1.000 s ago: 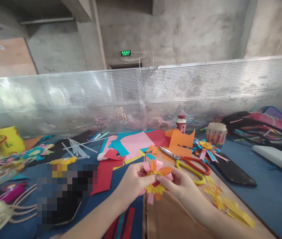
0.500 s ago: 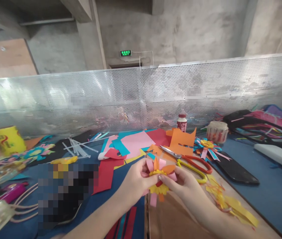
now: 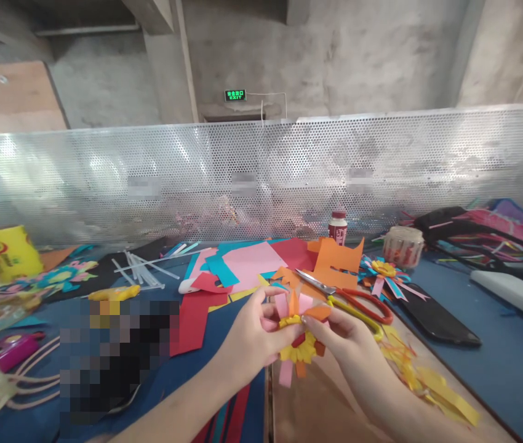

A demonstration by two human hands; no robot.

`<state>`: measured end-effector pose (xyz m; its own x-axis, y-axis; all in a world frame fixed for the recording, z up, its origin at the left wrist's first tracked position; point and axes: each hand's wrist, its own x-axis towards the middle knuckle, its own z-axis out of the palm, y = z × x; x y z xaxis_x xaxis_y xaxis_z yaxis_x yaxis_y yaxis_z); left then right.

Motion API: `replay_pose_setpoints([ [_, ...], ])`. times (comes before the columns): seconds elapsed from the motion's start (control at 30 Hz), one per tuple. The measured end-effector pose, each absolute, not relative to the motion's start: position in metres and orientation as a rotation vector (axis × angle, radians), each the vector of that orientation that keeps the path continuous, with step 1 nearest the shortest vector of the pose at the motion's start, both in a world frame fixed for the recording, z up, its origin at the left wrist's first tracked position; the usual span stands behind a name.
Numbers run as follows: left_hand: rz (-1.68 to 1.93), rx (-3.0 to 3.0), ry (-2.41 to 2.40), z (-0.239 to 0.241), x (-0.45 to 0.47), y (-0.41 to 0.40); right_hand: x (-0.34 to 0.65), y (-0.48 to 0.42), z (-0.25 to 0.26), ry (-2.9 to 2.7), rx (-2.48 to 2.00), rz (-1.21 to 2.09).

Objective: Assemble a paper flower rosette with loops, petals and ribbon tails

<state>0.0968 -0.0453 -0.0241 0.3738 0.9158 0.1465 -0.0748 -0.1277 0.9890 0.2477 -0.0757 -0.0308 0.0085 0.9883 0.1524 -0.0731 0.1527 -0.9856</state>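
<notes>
While my left hand (image 3: 255, 326) and right hand (image 3: 351, 338) both pinch its petals, thumbs and fingers clamped on opposite sides, I hold a pink, orange and yellow paper flower (image 3: 306, 352) just on my side of the scissors (image 3: 327, 289). Orange paper (image 3: 335, 261) lies beyond the scissors, a black phone (image 3: 432, 317) to their right, and yellow scraps (image 3: 443, 391) nearer me than their handles.

Table (image 3: 515, 369): blue top, brown board (image 3: 312, 409) at near centre. Board, right part: yellow scraps (image 3: 441, 391). Blue, right: phone (image 3: 439, 321), ribbon ends (image 3: 415, 293) of paper flower (image 3: 384, 269) overlapping its far end; white box (image 3: 513, 294); jar (image 3: 402, 247). Far edge: bottle (image 3: 338, 227) behind orange paper (image 3: 338, 264). Blue, left: red paper (image 3: 193, 323); red strips (image 3: 238, 418) beside board; black sheet (image 3: 104, 264) under clear sticks (image 3: 145, 272); yellow pack (image 3: 7, 255).
</notes>
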Motion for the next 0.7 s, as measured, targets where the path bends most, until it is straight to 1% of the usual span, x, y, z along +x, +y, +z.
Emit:
replay_pose_setpoints([
  [0.37,1.054,1.451,0.773,-0.0215,0.0969,-0.0474,0.2469,-0.0774,-0.0308,-1.211,-1.062,1.145],
  [0.7,1.036,1.538,0.931,-0.0214,0.0955,-0.0469,0.2461,-0.0776,-0.0277,-1.149,-1.094,1.117],
])
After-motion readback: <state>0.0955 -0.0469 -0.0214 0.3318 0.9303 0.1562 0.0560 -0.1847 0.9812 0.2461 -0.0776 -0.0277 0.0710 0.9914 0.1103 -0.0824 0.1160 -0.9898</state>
